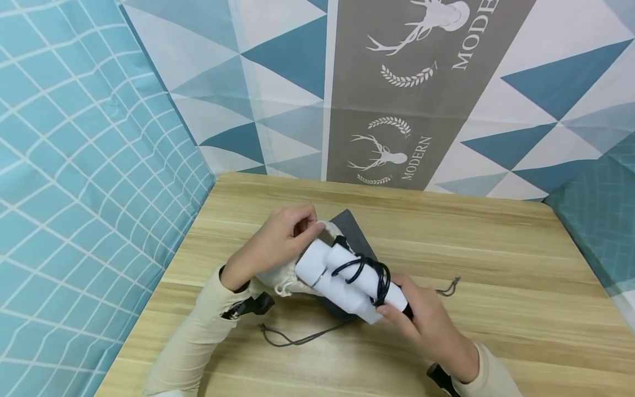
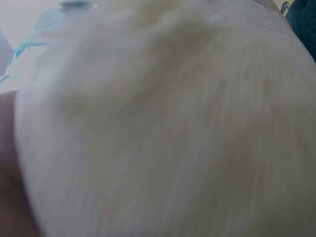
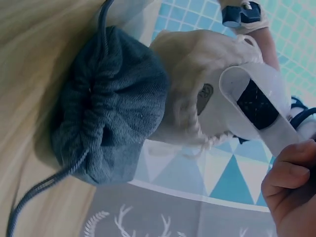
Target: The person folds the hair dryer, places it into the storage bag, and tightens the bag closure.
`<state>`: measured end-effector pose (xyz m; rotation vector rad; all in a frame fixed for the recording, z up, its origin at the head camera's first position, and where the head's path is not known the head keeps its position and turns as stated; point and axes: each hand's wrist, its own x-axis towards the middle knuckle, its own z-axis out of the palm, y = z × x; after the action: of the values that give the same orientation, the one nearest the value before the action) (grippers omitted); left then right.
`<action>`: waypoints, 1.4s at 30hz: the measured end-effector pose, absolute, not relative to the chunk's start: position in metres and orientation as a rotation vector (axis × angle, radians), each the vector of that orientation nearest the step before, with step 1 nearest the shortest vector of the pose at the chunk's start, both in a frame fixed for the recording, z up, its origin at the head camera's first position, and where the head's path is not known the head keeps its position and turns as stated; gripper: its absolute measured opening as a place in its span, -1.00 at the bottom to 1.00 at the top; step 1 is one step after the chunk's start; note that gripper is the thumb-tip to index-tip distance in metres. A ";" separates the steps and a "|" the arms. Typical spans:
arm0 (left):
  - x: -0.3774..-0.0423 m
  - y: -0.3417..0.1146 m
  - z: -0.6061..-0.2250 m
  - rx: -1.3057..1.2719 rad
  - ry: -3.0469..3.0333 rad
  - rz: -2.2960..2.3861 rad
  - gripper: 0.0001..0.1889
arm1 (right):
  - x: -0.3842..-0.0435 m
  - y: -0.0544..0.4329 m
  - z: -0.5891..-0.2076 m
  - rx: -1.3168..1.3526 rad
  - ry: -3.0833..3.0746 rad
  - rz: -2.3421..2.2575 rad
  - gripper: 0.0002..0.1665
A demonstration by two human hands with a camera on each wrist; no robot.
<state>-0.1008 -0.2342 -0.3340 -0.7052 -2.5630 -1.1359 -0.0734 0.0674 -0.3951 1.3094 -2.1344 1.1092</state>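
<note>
My left hand (image 1: 278, 237) pinches the rim of a cream drawstring bag (image 3: 182, 74), keeping its mouth spread. In the left wrist view, the blurred cream cloth (image 2: 163, 128) fills nearly everything. A white, two-barrelled appliance (image 1: 324, 273), maybe a folded hair dryer, lies slantwise at the bag's mouth; a black cord (image 1: 384, 278) is looped round it. My right hand (image 1: 429, 325) grips its near end. In the right wrist view its far end sits at the gathered opening; how far inside is hard to tell. Beneath them is a dark grey drawstring bag (image 3: 118, 98), standing cinched.
The wooden table (image 1: 496, 253) extends to both sides. Grey drawstrings (image 1: 302, 339) trail from the dark bag across the wood. Patterned cloth (image 1: 278, 82) hangs behind the table, and blue checked cloth (image 1: 89, 165) borders the left side.
</note>
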 end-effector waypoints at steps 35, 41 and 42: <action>-0.085 -0.225 -0.324 -0.885 -2.568 -1.083 -0.76 | -0.069 0.052 -0.398 1.125 -2.301 1.246 -0.72; -0.080 -0.219 -0.327 -0.946 -2.546 -1.024 -0.78 | -0.060 0.053 -0.391 0.911 -2.490 1.692 -0.88; -0.080 -0.218 -0.327 -0.958 -2.549 -0.999 -0.77 | -0.060 0.053 -0.390 0.848 -2.524 1.807 -0.85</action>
<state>-0.0795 -0.2180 -0.3272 -0.9581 -2.5494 -0.9991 -0.0604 0.0530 -0.3898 0.8482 -2.5242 1.8066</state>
